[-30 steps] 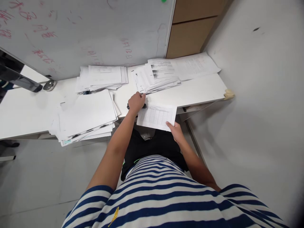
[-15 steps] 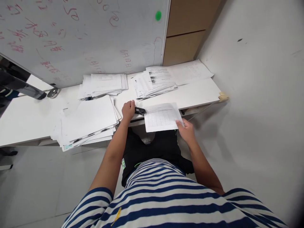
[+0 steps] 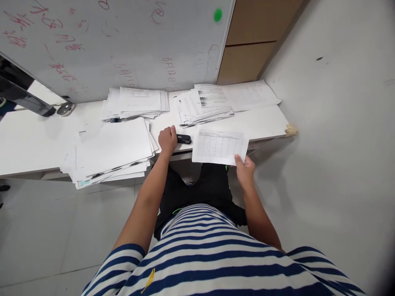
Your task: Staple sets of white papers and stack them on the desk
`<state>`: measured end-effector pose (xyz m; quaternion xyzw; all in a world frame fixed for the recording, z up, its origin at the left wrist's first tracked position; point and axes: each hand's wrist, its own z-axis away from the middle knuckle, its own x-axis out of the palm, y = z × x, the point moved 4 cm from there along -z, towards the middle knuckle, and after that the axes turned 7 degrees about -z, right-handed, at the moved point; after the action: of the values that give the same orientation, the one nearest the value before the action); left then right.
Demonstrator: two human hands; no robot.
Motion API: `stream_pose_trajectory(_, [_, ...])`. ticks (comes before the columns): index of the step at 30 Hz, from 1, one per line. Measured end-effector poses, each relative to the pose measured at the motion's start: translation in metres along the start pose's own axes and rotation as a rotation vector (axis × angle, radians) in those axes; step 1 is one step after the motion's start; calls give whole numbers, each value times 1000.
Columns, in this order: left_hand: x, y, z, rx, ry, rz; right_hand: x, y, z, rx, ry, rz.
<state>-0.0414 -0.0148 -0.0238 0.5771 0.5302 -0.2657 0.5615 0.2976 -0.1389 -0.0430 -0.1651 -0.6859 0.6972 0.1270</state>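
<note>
My left hand (image 3: 167,140) is closed around the black stapler (image 3: 184,139), which rests at the desk's front edge with its nose pointing right. Its rear part is hidden under my fingers. Between thumb and fingers, my right hand (image 3: 245,168) pinches the lower right corner of a printed sheet of paper (image 3: 219,146) covered with a table. That sheet is held over the desk's edge, apart from the stapler's nose by a small gap. Whether it is one sheet or more I cannot tell. Left of my left hand lies a large, uneven stack of paper (image 3: 114,144).
Behind are two more paper piles, a left one (image 3: 140,100) and a right one (image 3: 206,107). A whiteboard (image 3: 138,41) with red writing leans behind the white desk (image 3: 33,144). A computer mouse (image 3: 66,109) sits far left. Brown boxes (image 3: 249,61) stand at the back; a wall rises right.
My right hand has moved the sheet slightly right, away from the stapler's nose, and the sheet now lies flatter to view. My left hand stays on the stapler. The camera view has shifted a little.
</note>
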Motion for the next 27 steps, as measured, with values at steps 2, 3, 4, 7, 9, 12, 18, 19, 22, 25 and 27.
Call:
stream_pose_trajectory(2, [0, 0, 0, 3, -1, 4, 1, 4, 2, 27, -10, -24])
stream_pose_trajectory(3, [-1, 1, 1, 4, -3, 7, 1, 7, 3, 41, -15, -39])
stream_pose_trajectory(4, [-1, 1, 1, 4, -7, 9, 3, 9, 4, 57, -22, -52])
stream_pose_trajectory(7, [-2, 2, 1, 10, -23, 18, 13, 13, 7, 112, -34, -107])
stream_pose_trajectory(9, [-2, 2, 1, 8, -29, 22, 26, 9, 5, 145, -35, -158])
stream_pose_trajectory(12, [1, -1, -2, 6, -67, 10, 60, -9, -5, 161, -67, -231])
stream_pose_trajectory(18, [11, -5, -8, -4, -114, 21, 187, -64, -45, 98, -347, -277])
stream_pose_trajectory(19, [11, -4, -9, -22, -103, 22, 215, -71, -52, 98, -403, -254])
stream_pose_trajectory(22, [8, -1, -8, -22, -74, 27, 303, -83, -72, 161, -541, -176])
stream_pose_trajectory(25, [6, 2, -6, -30, -65, 12, 377, -82, -88, 245, -621, -59])
stream_pose_trajectory(27, [6, 2, -5, -32, -57, 2, 406, -76, -98, 269, -640, 41])
